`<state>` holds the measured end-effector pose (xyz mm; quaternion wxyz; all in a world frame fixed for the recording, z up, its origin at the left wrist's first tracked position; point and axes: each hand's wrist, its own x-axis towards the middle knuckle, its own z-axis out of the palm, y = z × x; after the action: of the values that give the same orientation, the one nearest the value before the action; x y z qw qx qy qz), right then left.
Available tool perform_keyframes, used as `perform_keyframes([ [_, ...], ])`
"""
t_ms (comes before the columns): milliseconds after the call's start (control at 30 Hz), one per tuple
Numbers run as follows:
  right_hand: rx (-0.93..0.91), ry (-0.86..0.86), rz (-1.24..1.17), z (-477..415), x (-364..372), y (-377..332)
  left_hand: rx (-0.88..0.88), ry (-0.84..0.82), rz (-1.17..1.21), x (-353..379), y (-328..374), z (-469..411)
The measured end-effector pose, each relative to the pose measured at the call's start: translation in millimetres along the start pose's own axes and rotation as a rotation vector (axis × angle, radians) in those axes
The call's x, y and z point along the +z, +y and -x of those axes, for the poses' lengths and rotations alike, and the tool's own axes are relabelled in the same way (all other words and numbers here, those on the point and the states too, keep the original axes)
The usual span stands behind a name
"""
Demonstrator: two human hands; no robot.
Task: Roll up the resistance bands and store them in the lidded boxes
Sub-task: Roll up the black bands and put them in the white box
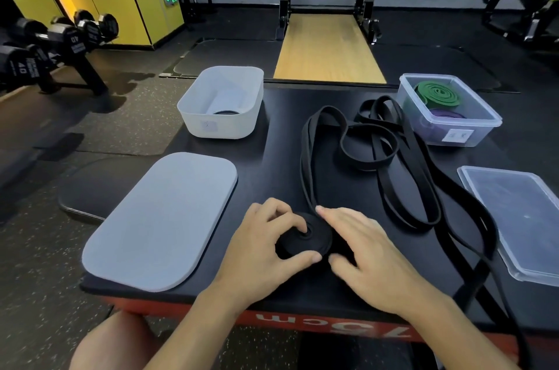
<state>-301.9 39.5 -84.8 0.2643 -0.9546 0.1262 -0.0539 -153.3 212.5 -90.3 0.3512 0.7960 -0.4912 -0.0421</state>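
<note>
A black resistance band lies partly wound into a flat roll (314, 241) near the table's front edge. My left hand (266, 248) grips the roll, a finger at its centre and the thumb on its near rim. My right hand (363, 251) lies flat on the roll's right side with straight fingers. The band's loose length (307, 164) runs away across the table. More black bands (381, 139) lie tangled behind. The white box (193, 103) at back left holds one black roll. A clear box (472, 118) at back right holds a green roll (438, 94) and a purple roll (447, 114).
The white box's lid (160, 218) lies flat at front left, and a clear lid (514, 218) rests at the table's right edge. One black band hangs over the front right edge (484, 288). A dumbbell rack (60, 43) stands on the floor to the left.
</note>
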Motion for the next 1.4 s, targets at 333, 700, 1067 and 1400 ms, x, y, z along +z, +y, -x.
perform_keyframes([
  [333, 0.172, 0.042, -0.243, -5.8, 9.7, -4.7, -0.023, -0.048, 0.2, -3.9, -1.6, -0.1],
  [700, 0.224, 0.201, -0.045, -7.7, 17.1, -27.9, 0.007, -0.093, 0.297, -3.7, -3.7, -0.5],
  [1067, 0.379, 0.31, -0.161, -10.9, 26.8, -42.1, -0.147, 0.061, 0.218, 1.0, 0.8, -1.5],
  [1400, 0.449, -0.093, -0.182, -6.4, -4.6, -29.8, -0.069, -0.023, 0.221, 0.9, -6.0, -1.6],
])
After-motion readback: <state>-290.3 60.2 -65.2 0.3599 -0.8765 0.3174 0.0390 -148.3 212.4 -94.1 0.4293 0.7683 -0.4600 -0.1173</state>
